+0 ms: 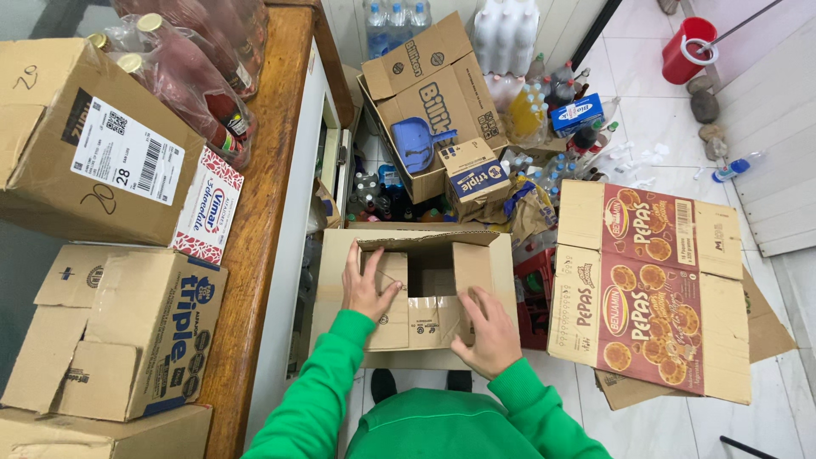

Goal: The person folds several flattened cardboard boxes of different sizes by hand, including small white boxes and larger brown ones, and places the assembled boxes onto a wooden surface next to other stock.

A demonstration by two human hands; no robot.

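both the left hand (367,289) and right hand (487,333) press flat, fingers spread, on the open cardboard box (416,293); two flaps folded in, the rest standing open.

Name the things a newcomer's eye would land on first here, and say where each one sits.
In the centre, the left hand and right hand, in green sleeves, press on the flaps of an open brown carton. Right of it lies a flattened red-and-tan biscuit carton on the tiled floor. Upper left, wrapped bottles of red liquid rest on the wooden counter.
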